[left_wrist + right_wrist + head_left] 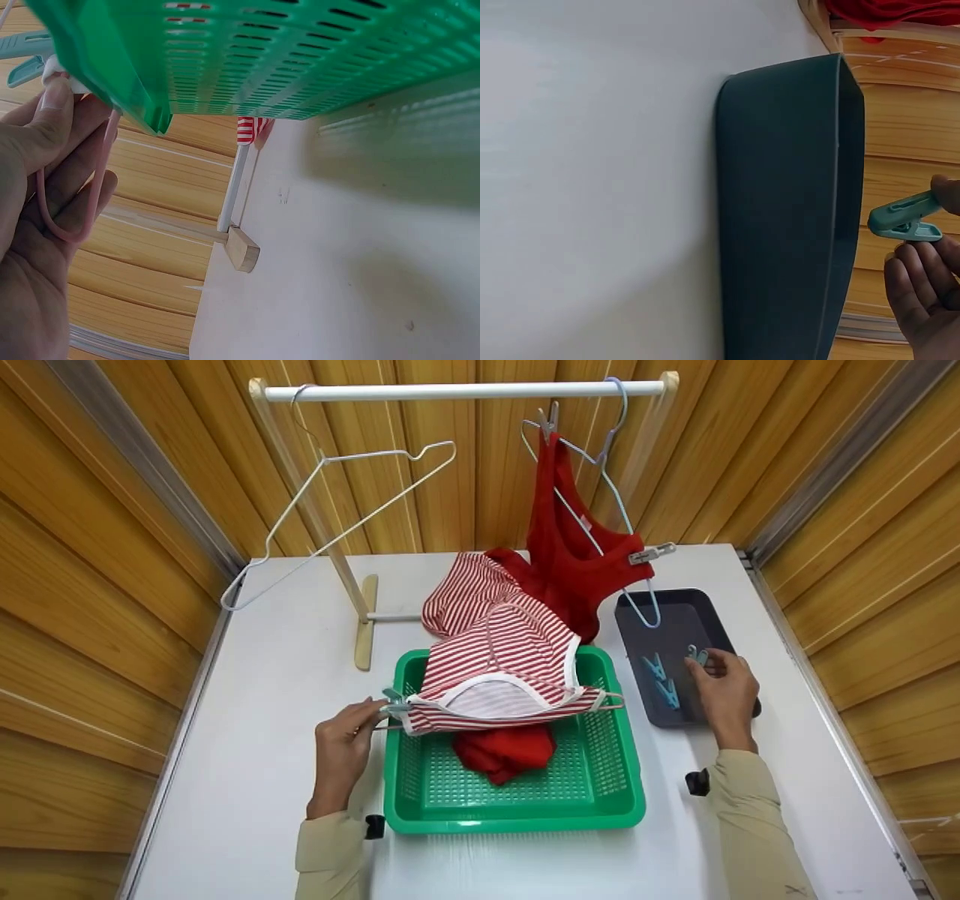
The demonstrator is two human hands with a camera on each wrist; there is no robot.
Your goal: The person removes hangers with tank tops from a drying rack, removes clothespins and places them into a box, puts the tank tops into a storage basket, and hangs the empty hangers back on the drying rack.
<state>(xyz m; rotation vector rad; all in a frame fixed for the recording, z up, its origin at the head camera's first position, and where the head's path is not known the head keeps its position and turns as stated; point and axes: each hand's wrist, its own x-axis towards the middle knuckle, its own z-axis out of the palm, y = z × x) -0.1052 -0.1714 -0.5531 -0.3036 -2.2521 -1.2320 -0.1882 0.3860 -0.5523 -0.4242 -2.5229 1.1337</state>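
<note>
A red-and-white striped sleeveless top (491, 649) with white trim lies over the green basket (517, 826) on a pink hanger (101, 176). My left hand (346, 739) pinches the top's white-trimmed corner at the basket's left side, where a teal clothespin (22, 46) is clipped. The hanger's end loops down past my left fingers in the left wrist view. Over the dark tray (675, 619), my right hand (729, 694) pinches another teal clothespin (907, 214) between thumb and fingers. Two teal clothespins (666, 694) lie in the tray.
A crumpled red cloth (502, 754) is in the basket. Behind stands a rack with a white bar (465, 391). From it hang a bare white hanger (364, 456) at left and a red tank top (551, 517) clipped on a hanger at right, overhanging the tray.
</note>
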